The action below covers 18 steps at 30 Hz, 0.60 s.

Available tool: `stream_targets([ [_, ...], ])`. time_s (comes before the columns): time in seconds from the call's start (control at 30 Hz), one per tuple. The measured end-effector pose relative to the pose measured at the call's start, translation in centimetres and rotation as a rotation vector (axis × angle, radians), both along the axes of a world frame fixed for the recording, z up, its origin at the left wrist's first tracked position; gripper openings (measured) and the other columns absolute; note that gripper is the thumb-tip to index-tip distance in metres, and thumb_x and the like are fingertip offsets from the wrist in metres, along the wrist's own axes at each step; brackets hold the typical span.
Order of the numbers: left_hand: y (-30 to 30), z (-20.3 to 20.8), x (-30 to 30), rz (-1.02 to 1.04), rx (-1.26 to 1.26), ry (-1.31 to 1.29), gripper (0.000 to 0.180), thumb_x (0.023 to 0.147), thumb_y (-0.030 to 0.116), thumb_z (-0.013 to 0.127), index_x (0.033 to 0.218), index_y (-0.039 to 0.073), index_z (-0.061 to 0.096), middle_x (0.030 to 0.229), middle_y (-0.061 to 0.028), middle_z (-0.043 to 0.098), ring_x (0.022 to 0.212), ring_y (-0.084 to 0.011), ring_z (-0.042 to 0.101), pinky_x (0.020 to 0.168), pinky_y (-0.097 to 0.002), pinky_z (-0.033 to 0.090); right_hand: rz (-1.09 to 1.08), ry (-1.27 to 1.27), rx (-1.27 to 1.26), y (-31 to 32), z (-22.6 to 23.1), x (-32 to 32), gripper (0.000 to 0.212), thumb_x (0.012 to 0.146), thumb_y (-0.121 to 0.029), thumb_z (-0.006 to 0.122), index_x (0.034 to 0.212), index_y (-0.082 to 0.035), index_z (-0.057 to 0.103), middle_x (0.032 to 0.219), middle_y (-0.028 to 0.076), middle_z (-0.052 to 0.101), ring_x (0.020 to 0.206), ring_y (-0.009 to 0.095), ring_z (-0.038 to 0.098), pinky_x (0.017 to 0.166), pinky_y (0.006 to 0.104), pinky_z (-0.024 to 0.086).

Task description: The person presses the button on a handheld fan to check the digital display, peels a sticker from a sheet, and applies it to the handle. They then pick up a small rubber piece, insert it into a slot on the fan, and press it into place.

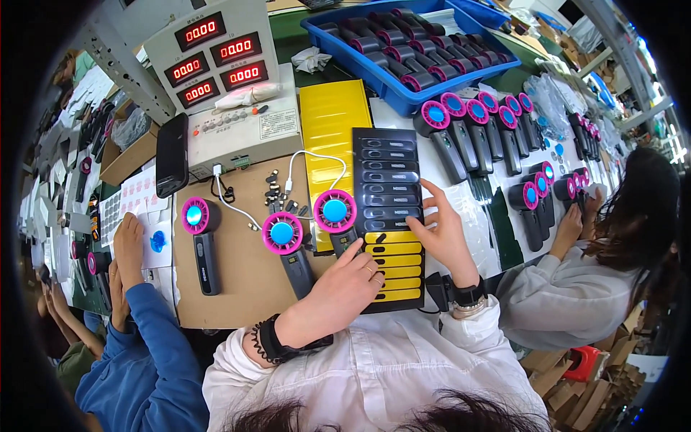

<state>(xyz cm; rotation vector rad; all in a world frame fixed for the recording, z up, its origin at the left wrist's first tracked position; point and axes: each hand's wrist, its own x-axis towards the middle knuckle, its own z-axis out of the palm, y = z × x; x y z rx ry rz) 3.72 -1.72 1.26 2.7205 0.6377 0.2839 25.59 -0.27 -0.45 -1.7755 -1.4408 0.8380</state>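
A flat black sheet [391,137] carries rows of glossy black strips in its upper part and yellow strips lower down. My right hand [448,237] is open at its right edge, thumb on the lowest black strip and index finger extended above. My left hand [337,286] lies palm down across the sheet's left edge and the lower handle of a handheld fan [335,211] with a pink ring and blue centre. Its fingers are stretched out; its thumb is hidden. A second such fan [282,232] lies left of it, its handle running toward my left wrist.
Another fan [199,216] lies on the brown board [237,302]. Beyond it stand a white meter box [245,137] with red displays and a black phone [173,155]. A blue crate [403,101] holds several fans. Co-workers sit on both sides; more fans line the right.
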Motion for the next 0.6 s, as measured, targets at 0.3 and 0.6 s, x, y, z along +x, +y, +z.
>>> stream_targets([
  [0.3, 0.9, 0.4, -0.5, 0.099, -0.112, -0.083, 0.022, 0.072, 0.004, 0.054, 0.092, -0.002, 0.058, 0.093, -0.0121, 0.056, 0.101, -0.0255, 0.051, 0.105, -0.0433, 0.028, -0.051, 0.526, 0.293, -0.7, 1.4, 3.4, 0.050, 0.081, 0.005, 0.054, 0.128, -0.001, 0.039, 0.096, 0.005, 0.054, 0.087, 0.011, 0.057, 0.075, 0.0221, 0.047],
  [0.6, 1.9, 2.0, 1.4, 0.302, -0.663, -0.667, 0.029, 0.076, 0.003, 0.057, 0.103, -0.005, 0.053, 0.102, -0.0132, 0.060, 0.098, -0.0223, 0.057, 0.092, -0.0370, 0.042, 0.060, 0.659, 0.329, -2.2, 2.5, 3.0, 0.047, 0.083, 0.005, 0.052, 0.128, 0.002, 0.037, 0.103, 0.008, 0.056, 0.094, 0.013, 0.058, 0.082, 0.0226, 0.046],
])
